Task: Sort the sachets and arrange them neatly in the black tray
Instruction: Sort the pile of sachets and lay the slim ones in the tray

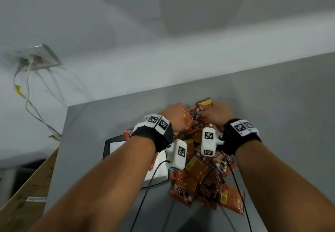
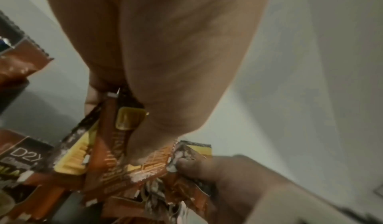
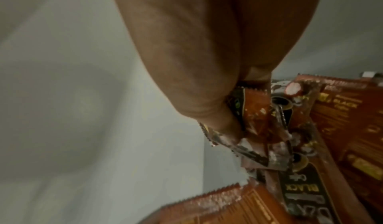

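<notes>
A heap of orange-brown sachets [image 1: 203,173] lies on the grey table, right of the black tray [image 1: 108,145] with a white floor. My left hand [image 1: 175,116] is at the heap's far end and grips several sachets [image 2: 116,145] between thumb and fingers. My right hand [image 1: 215,113] is beside it, fingers curled round a bunch of sachets [image 3: 259,129]. In the left wrist view the right hand's fingers [image 2: 207,167] pinch the same bundle from the other side. One sachet [image 1: 127,133] lies on the tray's far rim.
The grey table [image 1: 281,104] ends at a white wall behind the heap. A cardboard box [image 1: 30,191] stands off the table's left edge. A wall socket with cables [image 1: 36,57] is at far left. Black wrist-camera cables [image 1: 145,195] trail over the tray and sachets.
</notes>
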`<state>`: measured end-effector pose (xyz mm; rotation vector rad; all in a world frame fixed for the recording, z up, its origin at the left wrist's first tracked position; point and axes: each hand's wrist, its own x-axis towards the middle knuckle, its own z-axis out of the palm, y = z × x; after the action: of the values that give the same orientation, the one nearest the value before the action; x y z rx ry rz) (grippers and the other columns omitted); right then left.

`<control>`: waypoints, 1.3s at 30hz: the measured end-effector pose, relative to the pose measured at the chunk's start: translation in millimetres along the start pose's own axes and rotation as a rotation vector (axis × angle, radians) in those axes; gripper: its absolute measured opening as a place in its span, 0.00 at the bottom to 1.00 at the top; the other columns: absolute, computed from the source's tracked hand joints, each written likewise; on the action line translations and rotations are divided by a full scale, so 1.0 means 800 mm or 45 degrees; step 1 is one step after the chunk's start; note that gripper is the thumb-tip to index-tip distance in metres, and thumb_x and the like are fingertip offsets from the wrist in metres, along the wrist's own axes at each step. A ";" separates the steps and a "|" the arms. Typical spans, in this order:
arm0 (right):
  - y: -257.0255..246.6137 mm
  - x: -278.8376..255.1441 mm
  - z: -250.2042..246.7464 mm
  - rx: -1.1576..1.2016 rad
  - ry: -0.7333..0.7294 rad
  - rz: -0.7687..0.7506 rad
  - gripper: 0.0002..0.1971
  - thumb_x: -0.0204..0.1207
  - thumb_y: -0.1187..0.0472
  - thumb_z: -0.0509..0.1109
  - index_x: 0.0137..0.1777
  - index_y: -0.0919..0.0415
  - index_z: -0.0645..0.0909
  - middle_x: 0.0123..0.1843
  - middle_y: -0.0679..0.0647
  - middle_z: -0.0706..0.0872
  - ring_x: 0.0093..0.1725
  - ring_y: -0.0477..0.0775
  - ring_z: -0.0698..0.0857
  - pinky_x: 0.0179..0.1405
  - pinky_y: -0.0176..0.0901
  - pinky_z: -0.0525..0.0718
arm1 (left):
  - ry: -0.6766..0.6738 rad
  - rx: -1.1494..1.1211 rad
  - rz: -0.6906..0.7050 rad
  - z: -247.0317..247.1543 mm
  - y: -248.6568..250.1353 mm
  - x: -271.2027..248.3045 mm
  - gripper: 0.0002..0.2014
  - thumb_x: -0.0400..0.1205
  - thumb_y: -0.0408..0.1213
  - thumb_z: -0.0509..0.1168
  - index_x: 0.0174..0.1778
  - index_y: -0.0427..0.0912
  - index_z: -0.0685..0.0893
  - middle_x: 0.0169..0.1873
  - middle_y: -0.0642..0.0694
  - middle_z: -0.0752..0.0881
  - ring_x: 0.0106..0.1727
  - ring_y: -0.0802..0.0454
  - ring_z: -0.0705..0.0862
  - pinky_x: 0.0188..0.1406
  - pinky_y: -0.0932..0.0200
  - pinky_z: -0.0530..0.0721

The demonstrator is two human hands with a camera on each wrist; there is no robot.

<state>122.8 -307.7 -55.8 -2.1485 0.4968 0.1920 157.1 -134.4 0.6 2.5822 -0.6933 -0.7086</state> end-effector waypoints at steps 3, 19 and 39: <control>-0.016 0.013 0.015 -0.398 -0.068 -0.020 0.14 0.87 0.59 0.63 0.63 0.65 0.86 0.64 0.61 0.88 0.64 0.63 0.86 0.60 0.47 0.80 | -0.090 0.141 -0.067 0.016 0.010 0.016 0.06 0.83 0.36 0.66 0.49 0.39 0.87 0.49 0.40 0.90 0.52 0.40 0.89 0.40 0.57 0.81; 0.003 -0.034 -0.021 0.712 0.150 0.189 0.11 0.79 0.75 0.67 0.48 0.63 0.89 0.33 0.54 0.93 0.28 0.44 0.90 0.23 0.33 0.83 | -0.105 0.231 -0.051 0.057 0.001 0.038 0.26 0.81 0.39 0.70 0.75 0.42 0.73 0.64 0.38 0.78 0.66 0.35 0.80 0.63 0.44 0.81; -0.108 -0.196 0.106 -0.328 -0.096 -0.654 0.12 0.76 0.60 0.71 0.57 0.49 0.78 0.51 0.48 0.86 0.51 0.47 0.85 0.50 0.43 0.84 | 0.203 0.183 -0.138 -0.018 -0.145 -0.209 0.16 0.80 0.53 0.68 0.58 0.51 0.75 0.50 0.50 0.84 0.50 0.46 0.85 0.49 0.48 0.85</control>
<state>20.5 -150.9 8.0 -2.4307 -0.1395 0.0488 80.8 53.7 19.7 2.7882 -0.5769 -0.4939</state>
